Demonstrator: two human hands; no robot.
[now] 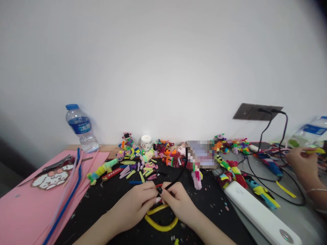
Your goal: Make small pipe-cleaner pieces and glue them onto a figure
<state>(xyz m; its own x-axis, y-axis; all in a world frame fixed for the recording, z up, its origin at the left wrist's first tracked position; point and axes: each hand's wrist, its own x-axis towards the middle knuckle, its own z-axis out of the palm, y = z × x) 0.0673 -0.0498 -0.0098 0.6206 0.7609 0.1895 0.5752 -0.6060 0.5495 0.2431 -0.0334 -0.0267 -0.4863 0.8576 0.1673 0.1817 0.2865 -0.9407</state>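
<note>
While our hands sit close together over the black mat [99, 214], our right hand [182, 204] has its fingers clamped on a black stem [179, 174] that slants up and away from us. Our left hand [139, 202] comes right beside it, fingers curled in by a red stem [159, 186]; we cannot tell whether they grip it. Just below, a yellow stem [163, 228] curves in a loop between our hands.

Beyond them we see short cut pieces [142, 176] scattered on the mat, a red tube [110, 175] and fuzzy dolls [170, 160] near the wall, with a white jar [146, 143] among them. To our left, a long blue stem [65, 206] lies across pink paper [20, 214], near a bottle [80, 126]. To our right, a white device [260, 211] rests on the grey desk [305, 217], and another person's hand [302, 166] holds a yellow strip [315, 151].
</note>
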